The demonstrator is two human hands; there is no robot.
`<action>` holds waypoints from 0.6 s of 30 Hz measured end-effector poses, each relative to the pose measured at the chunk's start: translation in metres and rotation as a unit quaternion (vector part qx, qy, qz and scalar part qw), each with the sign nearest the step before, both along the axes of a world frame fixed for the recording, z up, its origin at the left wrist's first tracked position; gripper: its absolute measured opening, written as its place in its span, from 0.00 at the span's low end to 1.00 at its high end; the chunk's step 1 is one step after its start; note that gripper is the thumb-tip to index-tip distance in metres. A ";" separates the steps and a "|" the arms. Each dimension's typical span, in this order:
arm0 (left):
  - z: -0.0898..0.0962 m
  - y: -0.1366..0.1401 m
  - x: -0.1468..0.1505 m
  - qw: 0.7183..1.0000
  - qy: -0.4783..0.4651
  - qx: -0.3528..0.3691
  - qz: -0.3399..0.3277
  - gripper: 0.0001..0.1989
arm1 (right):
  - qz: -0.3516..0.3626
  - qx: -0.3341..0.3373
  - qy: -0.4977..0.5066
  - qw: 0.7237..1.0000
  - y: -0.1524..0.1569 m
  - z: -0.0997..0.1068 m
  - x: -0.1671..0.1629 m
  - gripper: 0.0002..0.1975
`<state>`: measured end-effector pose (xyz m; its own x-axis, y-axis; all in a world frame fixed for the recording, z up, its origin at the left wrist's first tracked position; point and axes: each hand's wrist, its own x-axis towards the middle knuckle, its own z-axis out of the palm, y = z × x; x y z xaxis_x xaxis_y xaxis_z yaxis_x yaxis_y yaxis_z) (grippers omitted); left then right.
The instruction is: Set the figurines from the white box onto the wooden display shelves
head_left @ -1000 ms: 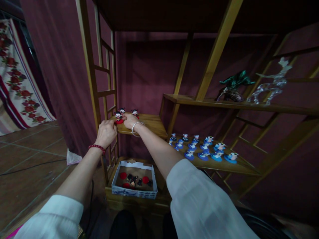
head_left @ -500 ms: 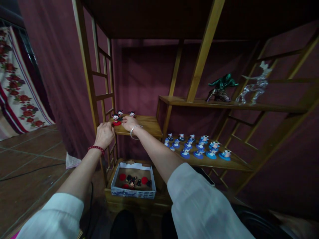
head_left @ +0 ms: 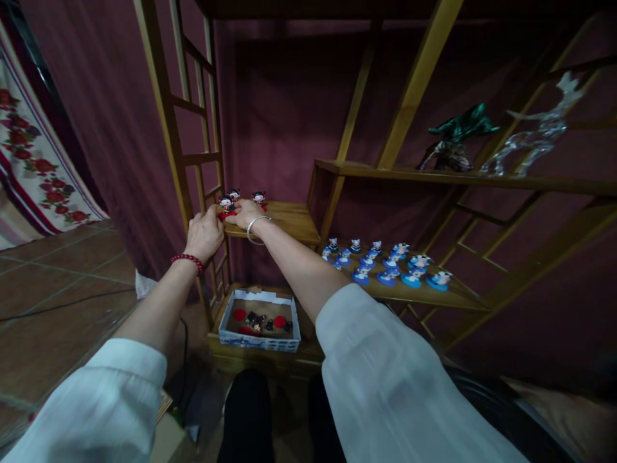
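A small black-haired doll figurine on a red base stands at the front left of the small shelf. My left hand, with a red bead bracelet, is at the shelf's left corner, its curled fingers against the near left side of that base. From the other side my right hand, wearing a silver bangle, closes its fingers on the same base. Two similar dolls stand behind: one doll at the back left, another doll beyond my right hand. My fingertips are partly hidden.
Below, an open cardboard box holds red discs and several dark figurines. Rows of blue-based figurines fill the lower right shelf. Higher up stand a green-and-brown sculpture and a clear deer figure. Wooden lattice borders the left side.
The view has tilted down, so the shelves sit higher in the picture. My right hand has shifted slightly left around the front doll's base; my left hand stays at the shelf corner.
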<state>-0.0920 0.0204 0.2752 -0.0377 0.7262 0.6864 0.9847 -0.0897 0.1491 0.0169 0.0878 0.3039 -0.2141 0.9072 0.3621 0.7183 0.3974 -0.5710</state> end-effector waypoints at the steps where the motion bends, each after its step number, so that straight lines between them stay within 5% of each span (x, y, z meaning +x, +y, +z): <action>1: 0.000 0.000 0.000 1.000 -0.002 -0.002 0.002 0.20 | 0.008 0.011 -0.017 1.000 0.001 0.000 -0.001 0.22; 18: 0.006 -0.005 0.010 0.998 -0.027 -0.045 0.017 0.20 | -0.035 0.068 -0.095 0.993 -0.007 0.005 0.002 0.19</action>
